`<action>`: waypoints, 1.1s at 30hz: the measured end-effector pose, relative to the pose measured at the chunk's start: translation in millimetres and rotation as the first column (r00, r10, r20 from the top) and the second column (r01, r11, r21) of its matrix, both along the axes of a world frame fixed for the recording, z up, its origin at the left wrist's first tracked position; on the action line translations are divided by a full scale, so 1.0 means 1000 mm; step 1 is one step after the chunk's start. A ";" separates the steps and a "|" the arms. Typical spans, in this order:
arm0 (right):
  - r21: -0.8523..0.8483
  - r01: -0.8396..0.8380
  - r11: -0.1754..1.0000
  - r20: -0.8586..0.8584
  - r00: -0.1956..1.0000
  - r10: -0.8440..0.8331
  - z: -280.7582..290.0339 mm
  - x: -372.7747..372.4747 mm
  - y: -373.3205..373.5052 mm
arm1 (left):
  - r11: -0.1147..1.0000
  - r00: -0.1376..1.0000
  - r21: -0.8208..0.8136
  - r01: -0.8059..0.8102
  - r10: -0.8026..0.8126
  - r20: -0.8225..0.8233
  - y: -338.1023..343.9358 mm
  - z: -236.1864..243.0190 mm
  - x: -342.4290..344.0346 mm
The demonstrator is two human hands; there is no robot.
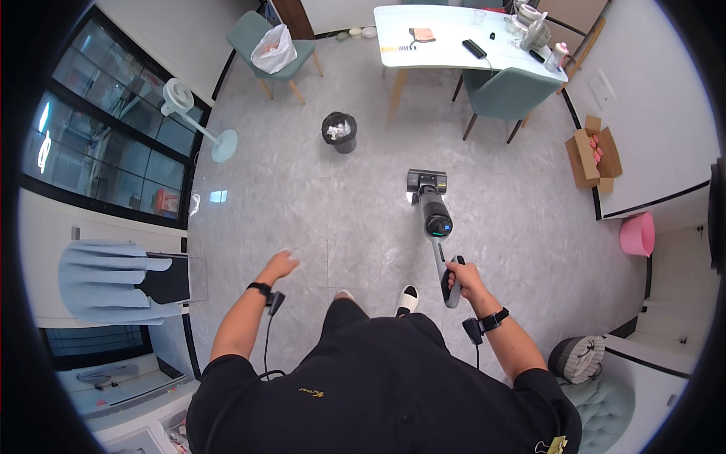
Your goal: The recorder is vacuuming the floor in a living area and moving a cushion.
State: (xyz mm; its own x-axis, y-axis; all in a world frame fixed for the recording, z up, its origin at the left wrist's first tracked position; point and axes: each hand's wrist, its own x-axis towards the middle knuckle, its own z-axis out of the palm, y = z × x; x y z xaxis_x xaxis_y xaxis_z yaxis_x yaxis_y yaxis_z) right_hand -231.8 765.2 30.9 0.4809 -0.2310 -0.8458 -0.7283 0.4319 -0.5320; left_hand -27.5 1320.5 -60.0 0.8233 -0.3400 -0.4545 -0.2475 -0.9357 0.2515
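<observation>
My right hand (466,278) is wrapped round the looped grip of a grey and black stick vacuum cleaner (436,216). Its wide floor head (427,181) rests flat on the grey tiles ahead of me, and the body leans back toward me with a small display lit. Out to the left, my left hand (280,265) hangs above the floor with its fingers loosely apart and nothing in it; they are slightly blurred. A black strap with a small cabled device sits on each wrist. My feet, one in a black and white slipper (407,300), stand behind the cleaner.
A lined black bin (339,133) stands ahead, left of the floor head. Beyond are a white table (446,57), a green chair (508,94) and another chair (271,57) holding a bag. A fan (224,145) stands left; a carton (594,155) and pink bucket (637,233) line the right.
</observation>
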 end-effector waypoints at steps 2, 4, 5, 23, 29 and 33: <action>-0.011 -0.042 0.999 0.037 0.998 0.042 0.009 0.018 -0.004 | 0.967 0.989 0.251 0.049 -0.012 -0.147 0.078 -0.015 -0.019; -0.010 -0.001 1.000 0.024 1.000 0.001 0.004 0.034 -0.015 | 0.910 0.733 0.328 -0.252 0.401 -0.549 0.095 -0.020 -0.041; -0.017 0.002 1.000 0.019 1.000 -0.002 0.000 0.044 -0.019 | 0.760 0.429 0.327 -0.562 0.606 -0.670 0.117 -0.022 -0.062; -0.870 -0.118 0.479 0.014 0.965 0.263 0.051 0.298 -0.023 | 0.626 0.478 -0.105 -0.773 0.464 -0.746 0.071 -0.073 0.249; -0.900 -0.281 0.334 -0.157 0.922 0.353 0.082 0.425 -0.115 | 0.576 0.475 -0.113 -0.810 0.530 -0.702 0.086 -0.081 0.279; -0.865 -0.418 0.278 -0.291 0.869 0.401 0.073 0.504 -0.196 | 0.576 0.344 0.053 -0.816 0.557 -0.756 0.098 -0.082 0.262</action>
